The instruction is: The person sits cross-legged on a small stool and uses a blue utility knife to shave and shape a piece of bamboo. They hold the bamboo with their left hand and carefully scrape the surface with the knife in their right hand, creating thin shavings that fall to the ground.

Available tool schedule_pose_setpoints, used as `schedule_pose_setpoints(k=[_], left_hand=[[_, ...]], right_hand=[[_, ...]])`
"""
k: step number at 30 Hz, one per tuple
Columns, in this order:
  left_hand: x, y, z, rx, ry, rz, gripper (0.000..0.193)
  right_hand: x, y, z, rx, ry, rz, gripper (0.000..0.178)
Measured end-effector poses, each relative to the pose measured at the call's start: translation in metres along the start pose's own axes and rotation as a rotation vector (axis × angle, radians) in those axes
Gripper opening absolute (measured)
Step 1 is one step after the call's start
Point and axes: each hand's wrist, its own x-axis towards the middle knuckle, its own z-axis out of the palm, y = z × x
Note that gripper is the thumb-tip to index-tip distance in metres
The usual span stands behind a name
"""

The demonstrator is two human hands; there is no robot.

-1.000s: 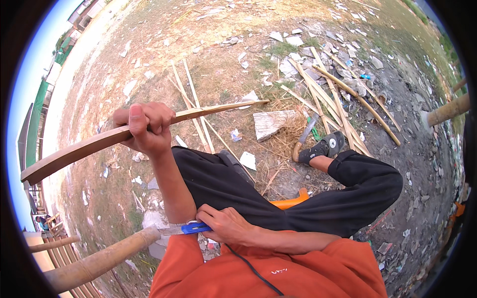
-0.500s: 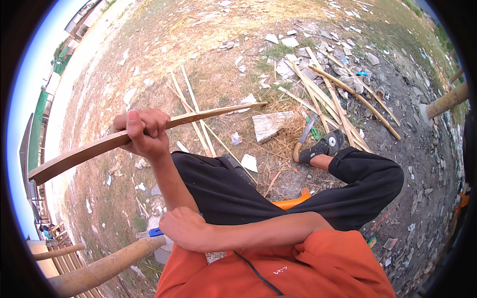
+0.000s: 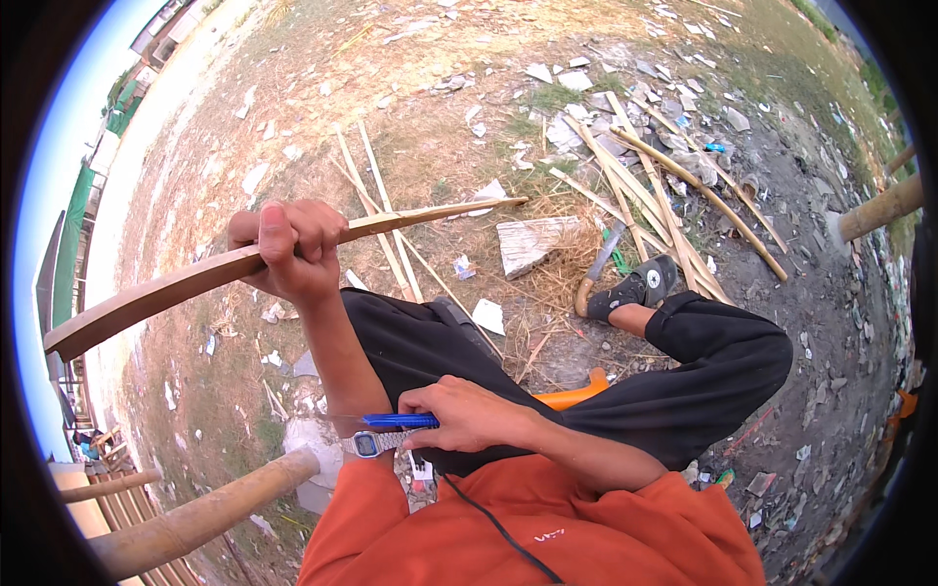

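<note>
My left hand (image 3: 293, 249) is closed round a split bamboo strip (image 3: 147, 293), wide at its left end and tapering toward the right. The strip is raised in front of me, slanting slightly. My right hand (image 3: 469, 415) grips a slim blue cutter knife (image 3: 399, 420) beside my left forearm, its thin tip pointing left. A silver digital watch (image 3: 366, 444) lies across that forearm near the elbow. My legs in black trousers (image 3: 684, 376) are bent beneath my arms.
Bamboo strips (image 3: 650, 190) lie piled ahead to the right, others (image 3: 376, 205) ahead. A wooden-handled blade (image 3: 598, 264) lies by my shoe (image 3: 640, 288), near a whitish wood block (image 3: 532, 244). An orange plastic piece (image 3: 576, 393) shows between my legs. Bamboo poles (image 3: 215, 503) stand left.
My right hand has moved right, off the inside of my left elbow, uncovering the watch and more of the blue cutter knife. My left hand and the bamboo strip have shifted slightly.
</note>
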Motion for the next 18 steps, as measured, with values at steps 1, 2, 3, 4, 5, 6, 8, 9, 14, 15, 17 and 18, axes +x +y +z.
schedule_pose_setpoints(k=[1, 2, 3, 4, 5, 6, 8, 9, 14, 15, 17, 18], left_hand=[[-0.001, 0.0, 0.003, -0.001, 0.007, -0.002, 0.027], [-0.002, 0.001, 0.005, -0.002, 0.014, -0.005, 0.027], [-0.003, 0.001, 0.005, -0.001, 0.017, -0.007, 0.027], [-0.002, 0.001, 0.004, -0.002, 0.015, -0.009, 0.027], [-0.002, 0.001, 0.003, -0.002, 0.014, -0.011, 0.027], [-0.002, 0.0, 0.004, -0.003, 0.019, -0.004, 0.027], [-0.003, 0.0, 0.006, 0.005, 0.028, 0.009, 0.027], [-0.002, 0.0, 0.005, 0.022, 0.034, 0.012, 0.027], [-0.009, 0.0, 0.014, 0.003, 0.066, 0.031, 0.023], [-0.013, 0.003, 0.021, 0.035, 0.06, 0.053, 0.023], [-0.02, 0.011, 0.047, 0.158, 0.078, 0.082, 0.028], [-0.024, 0.011, 0.054, 0.196, 0.077, 0.089, 0.027]], right_hand=[[-0.008, 0.001, -0.008, 0.051, -0.044, 0.052, 0.029], [-0.011, 0.011, -0.005, 0.11, -0.004, 0.111, 0.032], [-0.013, 0.016, -0.004, 0.071, 0.021, 0.092, 0.033], [-0.013, 0.018, -0.004, 0.034, 0.05, 0.07, 0.034], [-0.013, 0.018, -0.005, -0.003, 0.078, 0.048, 0.035], [-0.017, 0.014, -0.006, 0.037, 0.143, 0.075, 0.036], [-0.02, 0.014, -0.014, 0.088, 0.444, -0.071, 0.036], [-0.019, 0.013, -0.02, 0.114, 0.595, -0.144, 0.037], [0.002, 0.003, -0.055, 0.135, 0.987, 0.029, 0.033], [0.005, 0.003, -0.057, 0.137, 0.977, 0.053, 0.034], [0.008, 0.012, -0.058, 0.074, 0.994, 0.081, 0.037], [0.008, 0.026, -0.059, 0.037, 0.99, 0.121, 0.038]])
